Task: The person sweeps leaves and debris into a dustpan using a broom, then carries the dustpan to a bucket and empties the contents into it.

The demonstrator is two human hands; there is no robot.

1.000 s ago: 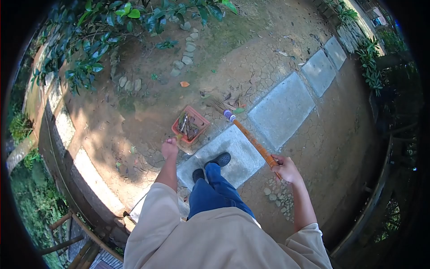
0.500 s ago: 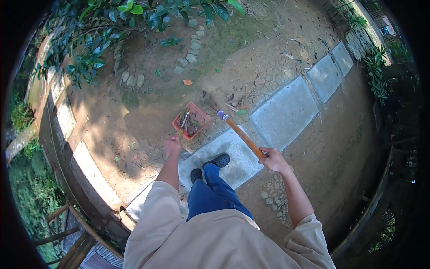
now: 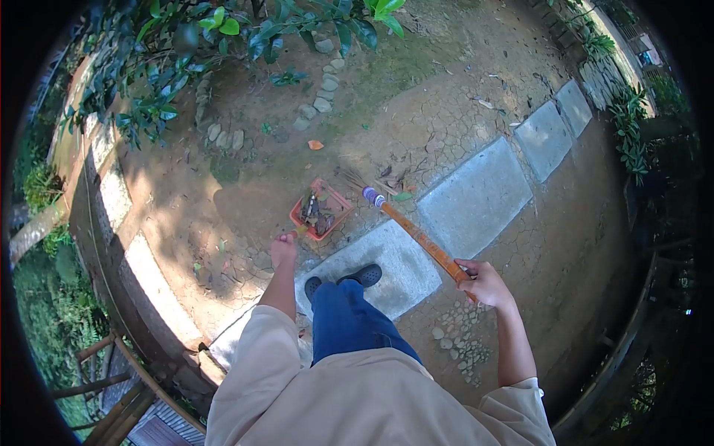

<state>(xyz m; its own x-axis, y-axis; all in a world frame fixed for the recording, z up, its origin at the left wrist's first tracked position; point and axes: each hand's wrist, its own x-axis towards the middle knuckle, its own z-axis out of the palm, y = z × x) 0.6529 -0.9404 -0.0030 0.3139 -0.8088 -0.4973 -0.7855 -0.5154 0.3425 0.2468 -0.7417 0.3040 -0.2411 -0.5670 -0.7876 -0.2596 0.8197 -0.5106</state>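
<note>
My left hand [image 3: 283,251] is closed around the short yellow-green handle of an orange-red dustpan [image 3: 339,205]. Dry leaves and twigs [image 3: 318,215] lie in the pan, which is low over the bare ground just beyond a concrete slab. In my right hand [image 3: 483,284] is the upper end of a stick broom [image 3: 420,239], with an orange-brown handle and a purple and white binding. Its thin bristles fan out beside the dustpan's far right corner, close to a small pile of leaves [image 3: 390,181] on the soil.
I stand in dark clogs [image 3: 362,275] on a concrete slab [image 3: 409,279]. More slabs [image 3: 476,193] run to the upper right. Pebbles [image 3: 461,338] are set in the ground at right. A leafy branch [image 3: 275,33] overhangs the top. One orange leaf [image 3: 315,145] lies beyond the dustpan.
My right hand has moved right and back toward me, drawing the broom handle with it. The dustpan has tilted slightly and my feet have shifted a little on the slab.
</note>
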